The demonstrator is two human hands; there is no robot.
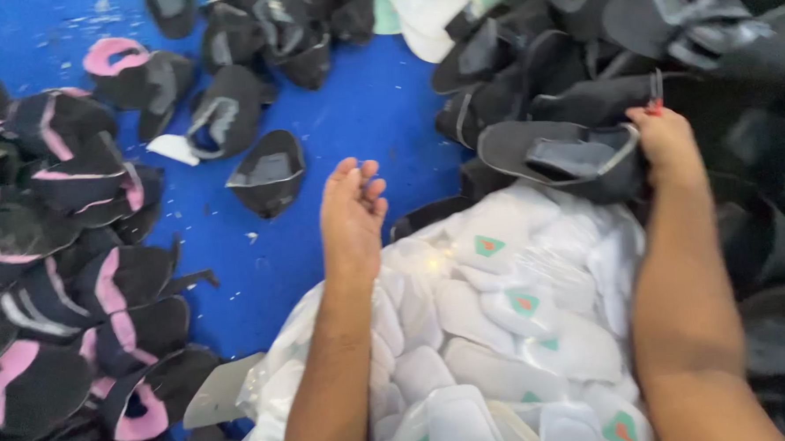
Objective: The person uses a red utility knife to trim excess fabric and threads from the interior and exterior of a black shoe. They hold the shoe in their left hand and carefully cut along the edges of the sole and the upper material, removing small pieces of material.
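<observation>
My right hand [667, 142] grips the heel end of a black shoe upper [559, 156] with a grey lining, lifted at the edge of a heap of black uppers [579, 54]; a small red-handled tool pokes up from the same hand. My left hand [353, 215] hovers empty with fingers loosely curled over the blue floor [379, 106]. Between my forearms lies a clear plastic bag of white insoles [503, 330] with green and red marks.
A pile of black and pink shoe uppers [51, 288] fills the left side. Several loose black uppers [267, 169] lie on the blue floor ahead. Pale insoles [427, 12] sit at the top centre.
</observation>
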